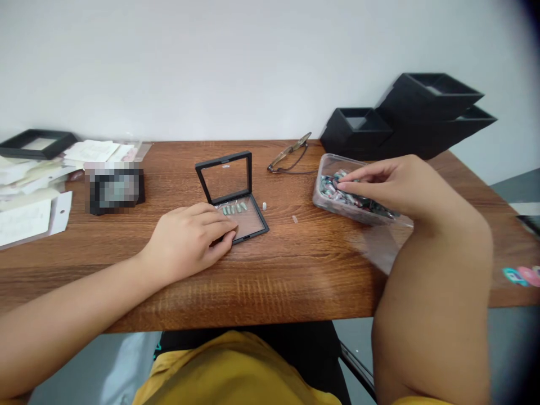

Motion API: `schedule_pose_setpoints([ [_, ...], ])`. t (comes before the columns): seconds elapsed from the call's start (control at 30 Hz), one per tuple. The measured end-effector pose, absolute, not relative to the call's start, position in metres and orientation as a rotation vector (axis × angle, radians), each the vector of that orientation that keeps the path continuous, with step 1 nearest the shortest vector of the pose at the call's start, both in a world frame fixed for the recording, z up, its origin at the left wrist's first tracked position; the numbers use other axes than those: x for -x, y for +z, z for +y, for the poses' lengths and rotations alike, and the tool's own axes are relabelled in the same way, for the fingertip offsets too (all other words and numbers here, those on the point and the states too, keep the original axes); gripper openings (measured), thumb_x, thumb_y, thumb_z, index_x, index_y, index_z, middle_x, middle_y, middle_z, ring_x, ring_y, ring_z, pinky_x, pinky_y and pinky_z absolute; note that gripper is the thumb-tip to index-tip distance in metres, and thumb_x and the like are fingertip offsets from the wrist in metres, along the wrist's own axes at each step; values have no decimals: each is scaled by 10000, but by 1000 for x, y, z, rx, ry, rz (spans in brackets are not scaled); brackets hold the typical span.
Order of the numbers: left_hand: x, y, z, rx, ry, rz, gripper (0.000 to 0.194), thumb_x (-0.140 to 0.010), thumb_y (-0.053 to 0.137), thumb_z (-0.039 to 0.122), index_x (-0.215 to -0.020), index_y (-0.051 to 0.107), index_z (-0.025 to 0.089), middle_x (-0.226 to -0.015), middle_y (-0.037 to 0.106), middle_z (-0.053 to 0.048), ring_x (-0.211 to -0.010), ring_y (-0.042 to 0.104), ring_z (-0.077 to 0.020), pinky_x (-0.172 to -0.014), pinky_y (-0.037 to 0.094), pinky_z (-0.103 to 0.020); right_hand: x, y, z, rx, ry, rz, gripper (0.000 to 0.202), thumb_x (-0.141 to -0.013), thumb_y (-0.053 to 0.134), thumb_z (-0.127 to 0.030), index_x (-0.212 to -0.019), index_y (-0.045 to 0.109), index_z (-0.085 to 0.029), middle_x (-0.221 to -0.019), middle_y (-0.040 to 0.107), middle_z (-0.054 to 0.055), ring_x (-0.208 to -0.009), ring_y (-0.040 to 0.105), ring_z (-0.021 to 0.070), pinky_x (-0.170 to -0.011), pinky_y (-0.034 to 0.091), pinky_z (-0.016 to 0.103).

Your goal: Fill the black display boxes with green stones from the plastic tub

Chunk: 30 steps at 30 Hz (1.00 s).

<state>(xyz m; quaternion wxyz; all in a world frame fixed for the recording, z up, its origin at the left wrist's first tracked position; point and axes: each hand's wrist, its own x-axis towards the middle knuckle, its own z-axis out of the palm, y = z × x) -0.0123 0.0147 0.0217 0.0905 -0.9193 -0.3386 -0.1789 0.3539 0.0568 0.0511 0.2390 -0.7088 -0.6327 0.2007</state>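
My left hand [192, 236] lies over the front left corner of a black hinged display case [253, 228], fingertips on its clear sheet and thumb along the front edge. The case stands open with its windowed lid [228, 177] tilted up. A row of green false nails [234, 208] sits inside; part of the row is hidden by my fingers. My right hand [392, 183] reaches into a clear plastic tub [337, 208] full of many-coloured false nails [337, 191]. Its thumb and forefinger are pinched together among them; what is between the tips is too small to make out.
A small pale piece [264, 206] and a clear sliver [295, 219] lie between case and tub. Behind are eyeglasses [291, 152] and stacked black boxes [422, 121]. A partly blurred black case [116, 191], paper cards [31, 216] and a black frame [37, 143] are at left.
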Motion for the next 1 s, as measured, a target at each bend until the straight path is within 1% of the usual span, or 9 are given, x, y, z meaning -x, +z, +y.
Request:
schedule_pose_setpoints([
  [0.13,12,21,14,2742,-543,-1090,214,-964,595,355,-1080,748,259,-993,792,35,-888,732,-188,-741,564,-319,-350,54,58,2145,658,-1737,259,-738,789,-390,-896,809,-186,-771,724,34,-630,518,130,-600,366,312],
  [0.3,11,20,15,2740,-523,-1167,243,-967,605,395,-1141,721,272,-957,788,36,-888,722,-183,-732,528,-303,-344,55,58,2116,641,-1788,181,-781,756,-344,-864,776,-184,-678,659,9,-587,485,116,-593,335,319],
  [0.37,11,20,15,2741,-510,-1189,255,-969,602,406,-1155,715,273,-964,788,26,-894,718,-179,-740,517,-295,-346,53,59,2085,612,-1798,190,-779,758,-371,-865,765,-201,-642,622,-9,-571,475,115,-574,324,316],
  [0.47,11,20,15,2740,-480,-1215,271,-975,589,416,-1176,704,277,-983,787,17,-897,713,-179,-747,509,-296,-354,49,59,2036,617,-1768,255,-762,760,-447,-902,756,-233,-657,608,-22,-580,479,121,-555,324,305],
  [0.53,11,21,15,2734,-469,-1237,279,-973,585,425,-1180,701,278,-979,786,13,-890,710,-182,-742,508,-300,-358,49,58,1975,656,-1731,282,-751,754,-463,-915,752,-233,-668,599,-19,-594,478,124,-552,327,298],
  [0.73,10,21,15,2743,-500,-1207,275,-970,580,425,-1155,711,269,-1017,781,19,-934,709,-187,-768,527,-313,-354,61,51,1783,615,-1520,279,-716,758,-429,-856,730,-190,-697,596,7,-616,472,119,-555,326,291],
  [0.8,10,21,15,2745,-503,-1194,263,-972,579,416,-1145,715,272,-1009,782,28,-926,708,-185,-766,529,-315,-353,64,50,1754,582,-1452,242,-715,754,-392,-841,719,-188,-696,588,2,-605,456,107,-552,312,289],
  [0.9,10,20,16,2758,-508,-1181,255,-975,580,411,-1141,717,275,-1005,782,31,-920,706,-185,-771,530,-316,-358,61,51,1821,528,-1388,153,-741,709,-333,-801,698,-192,-668,563,-11,-589,440,96,-552,302,290],
  [1.0,11,19,16,2776,-513,-1179,248,-981,578,405,-1143,715,277,-1016,782,26,-925,704,-184,-784,530,-315,-368,56,53,1968,411,-1424,139,-786,657,-330,-789,685,-194,-676,592,3,-588,464,107,-560,330,299],
])
